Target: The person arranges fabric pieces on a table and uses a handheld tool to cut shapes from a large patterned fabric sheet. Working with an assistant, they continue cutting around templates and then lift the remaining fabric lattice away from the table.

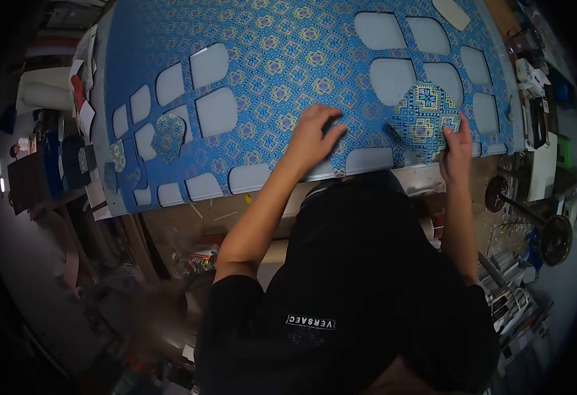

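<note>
Head view shows the right hand (457, 148) pinching a patterned piece (425, 118) by its right edge, the thumb laid over the near face and the fingers tucked mostly out of sight behind. That piece has rounded corners and appears lifted over the right part of a large blue patterned sheet (288, 59), covering parts of the openings beneath it; whether its far edge touches the sheet cannot be told. The step in hand looks to be handling a single cut piece, and any move of it would call for a firm pinch at the rim and care not to bend the flat face. The right wrist is upright, with the forearm running from the near right. The left hand (311, 138) hovers over or rests on the near middle of the sheet, palm down, fingers curled towards the right and thumb spread apart from them, with nothing visible between. Its forearm slants in from the near left, elbow bent. Around the hands, rounded openings (216, 112) stand in groups on the left and right. Farther left, another loose patterned piece (168, 135) lies across some openings, and a pale card (452, 13) lies at the far right.
</note>
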The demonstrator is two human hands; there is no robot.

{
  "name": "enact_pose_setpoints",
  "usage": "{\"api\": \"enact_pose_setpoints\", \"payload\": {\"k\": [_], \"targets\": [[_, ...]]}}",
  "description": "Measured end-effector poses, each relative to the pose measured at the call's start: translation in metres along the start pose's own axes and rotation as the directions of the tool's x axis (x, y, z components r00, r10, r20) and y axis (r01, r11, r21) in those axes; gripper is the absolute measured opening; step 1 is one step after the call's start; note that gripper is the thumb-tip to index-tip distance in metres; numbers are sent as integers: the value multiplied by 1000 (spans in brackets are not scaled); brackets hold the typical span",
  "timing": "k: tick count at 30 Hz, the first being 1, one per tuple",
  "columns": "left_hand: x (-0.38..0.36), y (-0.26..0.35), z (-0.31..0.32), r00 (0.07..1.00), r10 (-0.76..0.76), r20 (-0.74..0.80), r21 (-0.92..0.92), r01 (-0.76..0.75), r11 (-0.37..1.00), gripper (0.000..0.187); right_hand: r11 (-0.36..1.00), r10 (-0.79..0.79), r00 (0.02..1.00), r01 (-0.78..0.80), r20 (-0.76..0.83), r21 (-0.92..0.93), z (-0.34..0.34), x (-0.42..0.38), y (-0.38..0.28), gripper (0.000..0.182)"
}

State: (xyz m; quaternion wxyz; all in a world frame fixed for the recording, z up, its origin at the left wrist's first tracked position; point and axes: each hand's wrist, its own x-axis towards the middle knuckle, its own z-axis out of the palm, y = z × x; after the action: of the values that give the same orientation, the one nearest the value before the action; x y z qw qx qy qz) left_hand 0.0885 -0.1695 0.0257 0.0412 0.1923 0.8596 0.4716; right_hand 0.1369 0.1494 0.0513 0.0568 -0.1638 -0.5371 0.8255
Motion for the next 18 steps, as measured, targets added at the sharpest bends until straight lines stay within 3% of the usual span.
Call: {"api": "enact_pose_setpoints", "payload": {"k": [2,3,4,5,6,8,12,14,18], "targets": [[3,-22,-14,996,-38,-76,225,54,973,39,999,13,1000,-13,16,-36,-24,22,-9,48],[5,-35,-17,993,-33,-115,330,69,942,41,939,2,999,-13,-32,-342,-42,37,-10,48],[7,-45,-19,991,-18,-133,392,69,917,46,787,-18,997,-34,-78,-616,-60,49,-10,49],[13,-52,-21,991,-20,-130,385,69,920,46,692,-119,985,-8,-124,-722,-76,61,-5,53],[19,-58,-24,993,9,-118,444,45,895,48,689,-118,985,-12,-128,-724,-103,74,1,53],[29,-64,-26,992,54,-113,517,12,856,49,176,-522,846,-11,-103,-984,-158,95,11,57],[58,-68,-26,992,108,-59,531,-60,845,47,72,-534,839,-74,-101,-995,-179,100,18,54],[69,-65,-18,993,113,-26,522,-83,849,45,-154,-598,795,9,100,-988,-185,99,32,45],[82,-57,-7,995,104,-2,497,-89,863,44,-56,-639,768,-2,35,-998,-181,100,35,41]]}}
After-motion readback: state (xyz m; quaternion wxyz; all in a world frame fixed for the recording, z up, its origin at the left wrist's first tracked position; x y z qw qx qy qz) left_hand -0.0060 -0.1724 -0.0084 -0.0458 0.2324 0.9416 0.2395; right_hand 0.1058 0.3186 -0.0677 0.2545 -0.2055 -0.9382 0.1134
